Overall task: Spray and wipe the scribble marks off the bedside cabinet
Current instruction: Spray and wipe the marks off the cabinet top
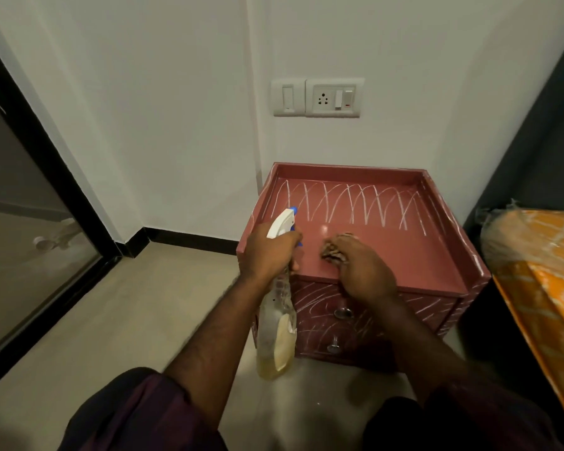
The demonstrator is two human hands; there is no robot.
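Note:
A low pink bedside cabinet [414, 255] with a raised rim stands against the white wall. White scribble marks [349, 203] cover the far half of its top, and more run across the drawer fronts [414, 312] and right side. The near half of the top looks plain. My left hand [267, 252] grips a clear spray bottle [275, 333] with a white and blue head, held at the cabinet's front left corner. My right hand [362, 268] holds a patterned brown cloth [334, 249] pressed on the near part of the top.
A bed with an orange patterned cover [541, 265] stands close on the right. A glass door with a black frame [36, 203] lines the left side. Switches and a socket [318, 97] sit on the wall above the cabinet. Beige floor lies left of the cabinet.

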